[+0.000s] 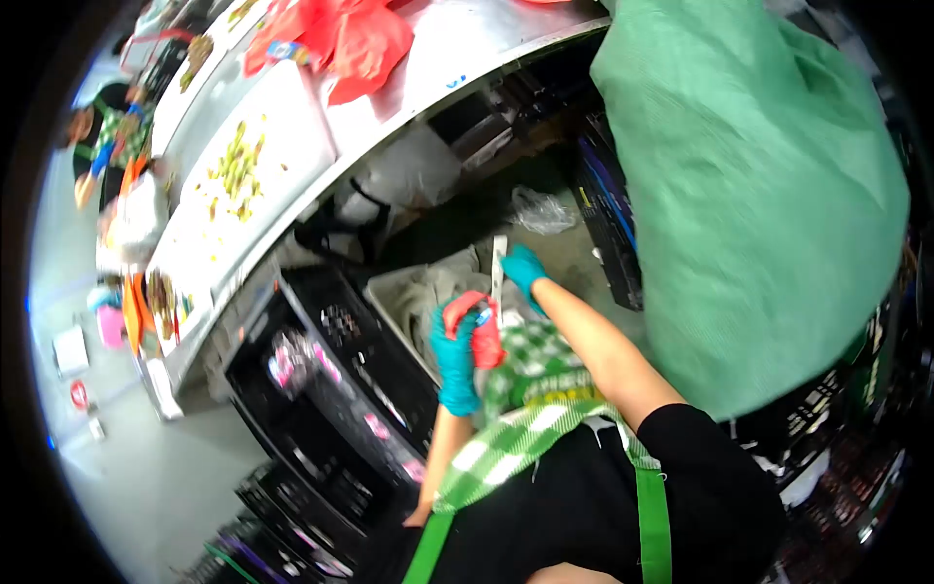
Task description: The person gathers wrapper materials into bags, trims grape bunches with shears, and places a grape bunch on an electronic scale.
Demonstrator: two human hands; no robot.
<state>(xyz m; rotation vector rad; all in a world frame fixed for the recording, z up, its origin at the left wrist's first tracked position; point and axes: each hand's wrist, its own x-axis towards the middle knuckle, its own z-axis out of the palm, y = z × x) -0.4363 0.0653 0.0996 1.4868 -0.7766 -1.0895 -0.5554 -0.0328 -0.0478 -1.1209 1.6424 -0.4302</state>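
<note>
Teal-gloved left hand (454, 362) curled around crumpled red plastic (485, 343) before a checked cloth apron (535, 358), right hand (525, 269) at a flat pale strip (499, 261), grip unclear, smooth green sack (759, 214) alongside

One left grip (455, 370) and one right grip (523, 271) make two, both in teal gloves, and there are one red bundle (485, 346), one white strip (498, 268) and one checked apron (506, 453) with two green straps (655, 526). One large green sack (759, 214), one crumpled clear bag (543, 211) and one co-worker (117, 134) wearing a second checked apron show. Black crates (258, 370) number several, and the green pieces (237, 167) on the near bench (477, 34) are many, both too crowded to total.
</note>
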